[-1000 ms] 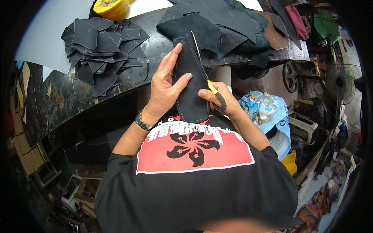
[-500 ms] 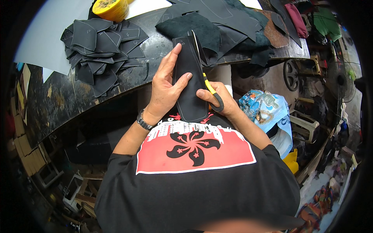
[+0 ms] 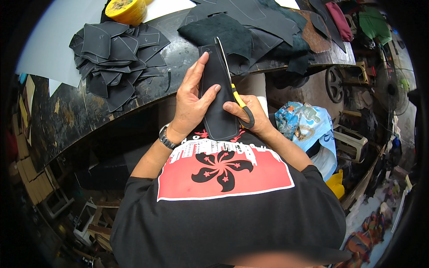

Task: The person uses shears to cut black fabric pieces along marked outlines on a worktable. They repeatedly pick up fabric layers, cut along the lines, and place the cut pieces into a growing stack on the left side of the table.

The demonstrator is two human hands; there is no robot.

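Scuff-marked tabletop (image 3: 67, 111) bears black pieces (image 3: 96, 42), scissors (image 3: 239, 97) nearby, fan (image 3: 393, 88) far right.

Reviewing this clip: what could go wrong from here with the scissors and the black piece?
The scissors run close along the right side of the pale-outlined black piece, so a small drift might spoil the outlined shape. The left hand has its thumb pointing toward them; a slip could nick it. The piece is hand-held, so it may flex.
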